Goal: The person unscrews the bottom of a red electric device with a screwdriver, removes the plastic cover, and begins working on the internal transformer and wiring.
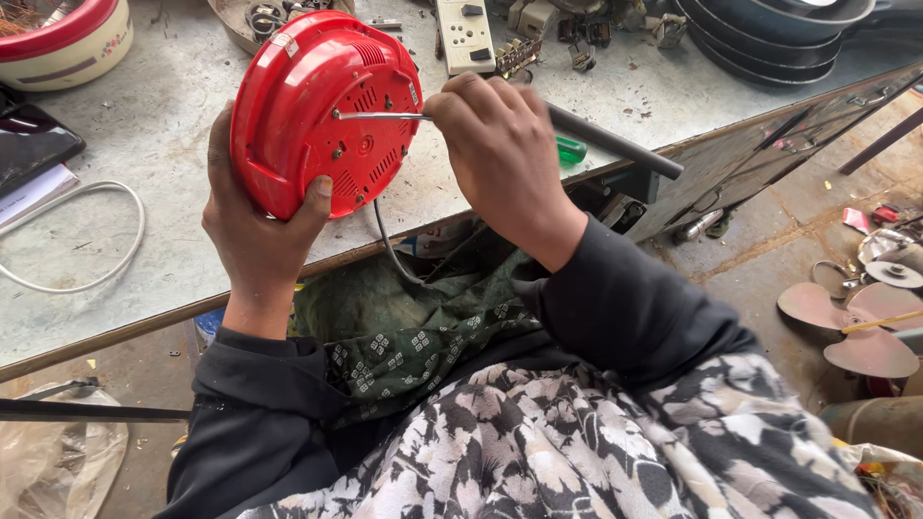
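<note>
— So, what sits under everything?

— A worn grey workbench (135, 135), with a white cable (96, 279) looped on its left part and a stack of dark pans (769, 38) at the far right corner. A white switch box (465, 35) lies at the far edge.

— And the red thing?

— That is the red round appliance base (322, 115), turned on edge above the bench so its vented underside faces the person. The left hand (255, 226) clamps it from the left and below: the palm wraps the rim, and the thumb presses on the lower face.

— What about the other hand?

— The right hand (505, 159) is closed around a screwdriver (385, 116). It sits just right of the base, clear of the left hand's hold. The metal shaft runs level leftward across the underside, with its tip on the plastic left of centre. Whether the green handle end (570, 149) showing past the knuckles belongs to it cannot be told.

— Anything beside it?

— A grey rod (615, 144) slants out behind the right hand.
</note>
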The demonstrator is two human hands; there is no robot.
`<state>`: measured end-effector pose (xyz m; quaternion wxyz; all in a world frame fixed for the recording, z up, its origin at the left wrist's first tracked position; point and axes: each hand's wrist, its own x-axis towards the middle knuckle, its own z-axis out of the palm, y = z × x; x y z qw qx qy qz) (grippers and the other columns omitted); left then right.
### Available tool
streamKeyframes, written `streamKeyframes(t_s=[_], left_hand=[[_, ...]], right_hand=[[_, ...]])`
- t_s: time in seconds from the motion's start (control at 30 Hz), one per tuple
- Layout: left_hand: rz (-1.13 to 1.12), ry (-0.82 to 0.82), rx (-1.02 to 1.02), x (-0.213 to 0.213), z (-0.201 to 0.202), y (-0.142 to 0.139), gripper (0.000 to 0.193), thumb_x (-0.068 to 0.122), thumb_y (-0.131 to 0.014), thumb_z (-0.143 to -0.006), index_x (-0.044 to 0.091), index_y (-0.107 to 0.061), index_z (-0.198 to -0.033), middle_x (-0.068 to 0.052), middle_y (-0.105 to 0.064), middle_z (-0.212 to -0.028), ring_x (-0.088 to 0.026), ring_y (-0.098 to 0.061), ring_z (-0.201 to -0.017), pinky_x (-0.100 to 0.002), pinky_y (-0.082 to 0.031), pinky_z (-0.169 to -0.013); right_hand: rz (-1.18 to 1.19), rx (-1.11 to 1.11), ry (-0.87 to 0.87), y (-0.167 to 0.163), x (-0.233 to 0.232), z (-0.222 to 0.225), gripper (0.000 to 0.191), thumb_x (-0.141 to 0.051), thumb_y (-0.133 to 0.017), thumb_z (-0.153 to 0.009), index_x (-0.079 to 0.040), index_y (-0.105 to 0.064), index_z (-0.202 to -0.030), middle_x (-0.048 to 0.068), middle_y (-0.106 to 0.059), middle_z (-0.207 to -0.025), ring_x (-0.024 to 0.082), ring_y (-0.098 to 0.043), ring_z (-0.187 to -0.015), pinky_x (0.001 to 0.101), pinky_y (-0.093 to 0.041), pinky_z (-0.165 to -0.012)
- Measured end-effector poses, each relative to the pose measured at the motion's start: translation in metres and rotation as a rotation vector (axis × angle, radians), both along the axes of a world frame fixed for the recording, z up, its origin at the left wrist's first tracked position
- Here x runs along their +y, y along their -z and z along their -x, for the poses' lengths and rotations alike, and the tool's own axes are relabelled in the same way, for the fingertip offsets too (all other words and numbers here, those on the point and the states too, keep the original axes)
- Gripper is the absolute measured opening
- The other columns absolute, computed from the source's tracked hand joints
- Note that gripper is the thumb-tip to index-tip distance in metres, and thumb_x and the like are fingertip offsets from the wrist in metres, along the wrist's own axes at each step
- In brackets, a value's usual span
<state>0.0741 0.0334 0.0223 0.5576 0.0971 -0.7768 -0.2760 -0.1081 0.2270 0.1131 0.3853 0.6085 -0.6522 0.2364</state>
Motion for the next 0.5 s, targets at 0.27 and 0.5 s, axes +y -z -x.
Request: streamKeyframes(t_s=[0.27,0.5], left_hand=[[-0.057,0.012,-0.029,0.008,-0.006,-0.003,0.084,0.027,-0.086,-0.098,0.011,-0.033,-0.161,-0.018,-0.065,-0.147,-0.031,-0.071,-0.134,-0.039,-0.061,-0.113],[-0.075,-0.022,-0.015,0.012,-0.007,-0.005,0.084,0.02,-0.086,-0.097,0.01,-0.033,-0.161,-0.02,-0.064,-0.147,-0.032,-0.068,-0.136,-0.039,-0.058,-0.115]], right_hand=[[0.171,-0.325,-0.294,0.022,-0.044,-0.017,0.028,-0.015,-0.08,-0.094,-0.01,-0.067,-0.118,0.003,-0.063,-0.113,0.021,-0.067,-0.096,0.0356,-0.055,-0.08],[0.249,-0.307,-0.286,0.017,-0.07,-0.025,0.024,-0.015,-0.079,-0.093,-0.012,-0.069,-0.114,0.001,-0.067,-0.11,0.022,-0.07,-0.098,0.0337,-0.057,-0.079]])
